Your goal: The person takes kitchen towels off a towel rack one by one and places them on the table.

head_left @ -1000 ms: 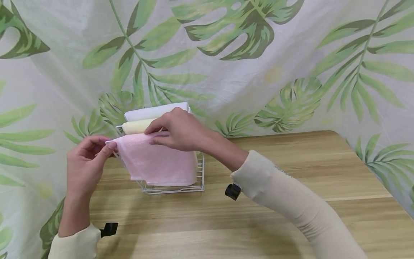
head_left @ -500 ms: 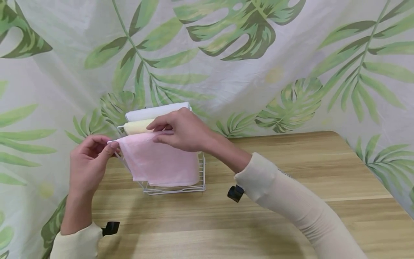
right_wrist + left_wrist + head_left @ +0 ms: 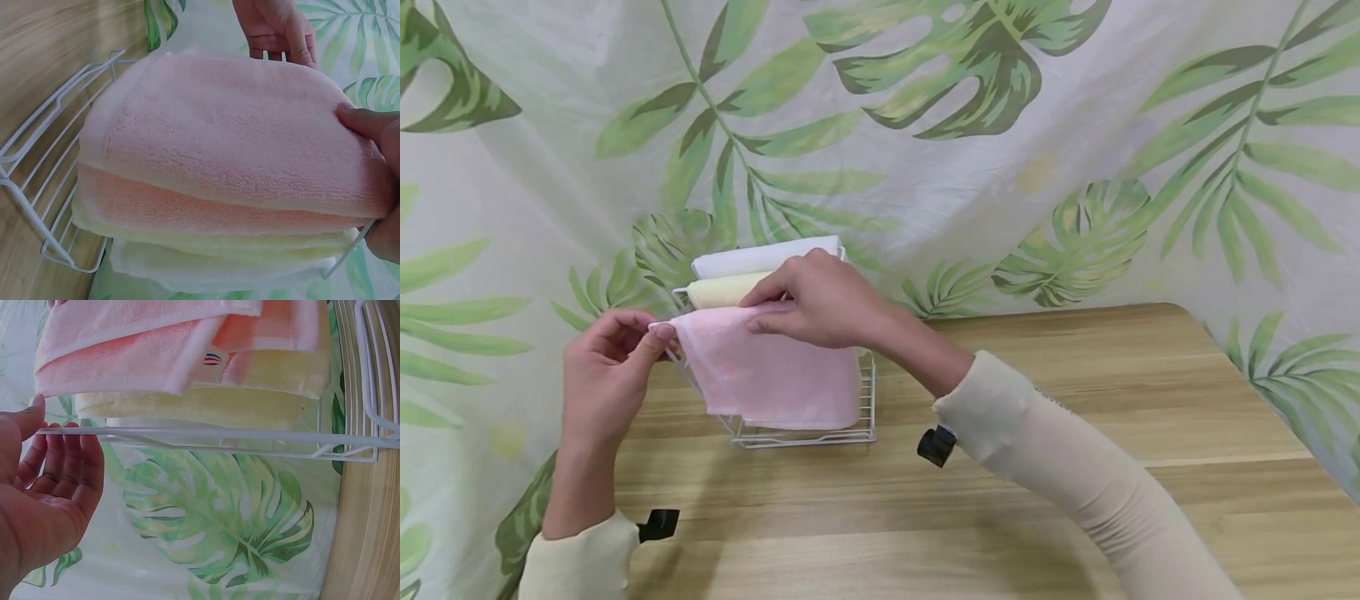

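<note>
A pink towel (image 3: 775,375) hangs folded over the front bar of a white wire rack (image 3: 219,434). With thumb and fingers, my right hand (image 3: 831,304) pinches the towel's top edge near its right end. My left hand (image 3: 601,387) holds the bar's left end, its thumb right at the towel's corner and its fingers curled under the wire. In the left wrist view the pink layers hang unevenly, and a small striped label (image 3: 212,359) shows. Behind it on the rack hang a pale yellow towel (image 3: 718,292) and a white towel (image 3: 767,256).
The rack stands on a wood-grain table (image 3: 1000,517), its wire base (image 3: 47,187) showing beyond the towels. A leaf-print cloth (image 3: 962,208) hangs close behind the rack and along the left side. The table's right edge slants away at the far right.
The right hand has shifted slightly left along the pink towel's top edge since half a second ago. The left hand has stayed at the bar's end, and the rack stands in place.
</note>
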`<state>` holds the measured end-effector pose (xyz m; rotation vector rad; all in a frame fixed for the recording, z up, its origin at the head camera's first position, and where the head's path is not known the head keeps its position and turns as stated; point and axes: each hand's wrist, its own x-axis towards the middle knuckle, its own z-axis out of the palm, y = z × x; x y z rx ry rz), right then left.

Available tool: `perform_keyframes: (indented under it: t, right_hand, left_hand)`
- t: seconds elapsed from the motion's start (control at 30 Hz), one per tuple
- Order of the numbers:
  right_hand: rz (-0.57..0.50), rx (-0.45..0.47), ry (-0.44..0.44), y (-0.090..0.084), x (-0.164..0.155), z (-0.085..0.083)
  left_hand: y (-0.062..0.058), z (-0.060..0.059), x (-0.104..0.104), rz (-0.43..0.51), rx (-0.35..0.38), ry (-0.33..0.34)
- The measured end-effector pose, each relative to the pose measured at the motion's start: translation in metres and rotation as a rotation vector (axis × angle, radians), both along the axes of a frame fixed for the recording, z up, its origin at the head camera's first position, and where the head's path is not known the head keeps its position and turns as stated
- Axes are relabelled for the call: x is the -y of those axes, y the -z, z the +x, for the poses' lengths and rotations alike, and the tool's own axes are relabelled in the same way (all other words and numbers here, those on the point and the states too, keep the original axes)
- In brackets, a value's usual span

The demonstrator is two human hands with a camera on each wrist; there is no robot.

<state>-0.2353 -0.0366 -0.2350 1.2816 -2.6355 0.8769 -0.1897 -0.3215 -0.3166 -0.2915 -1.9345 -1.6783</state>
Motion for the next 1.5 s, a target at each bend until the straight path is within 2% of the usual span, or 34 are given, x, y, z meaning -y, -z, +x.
perform_keyframes:
  t: [0.4, 0.67, 1.03, 1.3, 1.5]
  right_hand:
    - [-0.097, 0.041, 0.032, 0.001, 0.0, 0.006]
    - [-0.109, -0.003, 0.044, 0.002, 0.0, 0.006]
    - [-0.155, -0.068, 0.044, -0.003, 0.0, 0.009]
    - [-0.19, -0.101, 0.021, -0.012, -0.004, 0.02]
    - [-0.148, -0.122, -0.002, -0.016, -0.007, 0.031]
  left_hand:
    - [0.001, 0.0, -0.002, 0.031, 0.013, -0.014]
    - [0.002, 0.0, -0.003, 0.074, 0.017, 0.01]
    - [0.002, 0.0, -0.004, 0.077, 0.021, -0.044]
    - [0.001, -0.001, -0.004, 0.092, 0.02, -0.102]
    - [0.001, -0.002, -0.003, 0.108, -0.006, -0.087]
